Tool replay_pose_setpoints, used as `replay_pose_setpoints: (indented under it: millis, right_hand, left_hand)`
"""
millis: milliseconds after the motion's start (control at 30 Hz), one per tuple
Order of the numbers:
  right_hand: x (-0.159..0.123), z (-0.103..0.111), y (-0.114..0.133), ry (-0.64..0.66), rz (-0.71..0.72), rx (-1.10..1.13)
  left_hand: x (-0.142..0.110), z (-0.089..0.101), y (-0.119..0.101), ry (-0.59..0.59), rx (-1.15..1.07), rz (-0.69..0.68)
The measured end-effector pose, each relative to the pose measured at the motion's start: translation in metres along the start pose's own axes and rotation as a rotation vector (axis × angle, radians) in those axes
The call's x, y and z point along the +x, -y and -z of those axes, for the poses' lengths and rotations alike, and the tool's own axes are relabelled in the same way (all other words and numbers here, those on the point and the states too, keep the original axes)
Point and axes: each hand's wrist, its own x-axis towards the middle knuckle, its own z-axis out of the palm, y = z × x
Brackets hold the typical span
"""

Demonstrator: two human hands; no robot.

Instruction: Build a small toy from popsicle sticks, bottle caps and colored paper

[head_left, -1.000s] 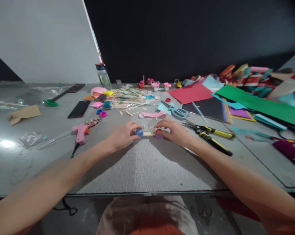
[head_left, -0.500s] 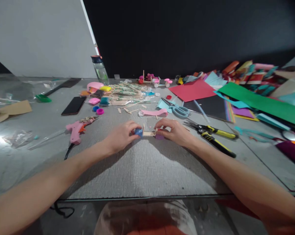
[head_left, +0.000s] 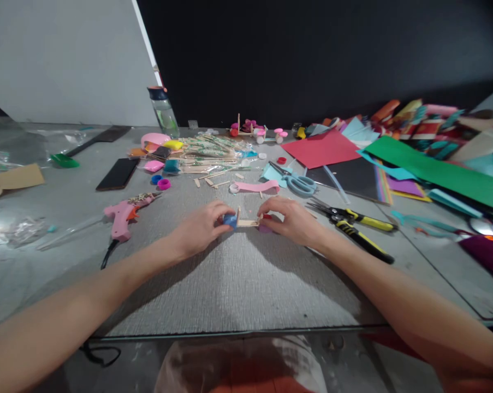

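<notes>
A small frame of pale wooden craft sticks point(head_left: 248, 222) lies between my hands, with a short stick standing upright near its left end. My left hand point(head_left: 205, 225) pinches a blue bottle cap point(head_left: 230, 220) at that end. On the other end, the thumb and fingers of my right hand point(head_left: 291, 219) close around a purple bottle cap point(head_left: 266, 226), with a bit of red beside it. My fingers partly hide both caps, and how they join the sticks cannot be made out.
To the left are a pink glue gun point(head_left: 122, 218) and a phone point(head_left: 117, 174). Yellow-black pliers point(head_left: 352, 224) and blue-grey scissors point(head_left: 299, 183) lie to the right. Behind are a pink strip point(head_left: 256, 186), bagged sticks point(head_left: 209, 155), a bottle point(head_left: 164, 114) and coloured paper point(head_left: 320, 148).
Both hands keep their hold on the capped stick frame, which hardly moves. Objects on the left appear slightly farther left and higher as the view shifts.
</notes>
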Motion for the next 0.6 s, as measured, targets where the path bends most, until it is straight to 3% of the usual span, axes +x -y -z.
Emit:
replay_pose_setpoints:
  millis: [400,600]
  right_hand:
    - [-0.001,-0.001,-0.003,-0.006,-0.013,-0.019]
    - [-0.007,0.016,-0.004,-0.015,-0.074,-0.008]
  left_hand:
    - [0.001,-0.001,0.000,0.000,-0.010,0.016]
    - [-0.004,0.000,0.002,-0.022,-0.028,0.041]
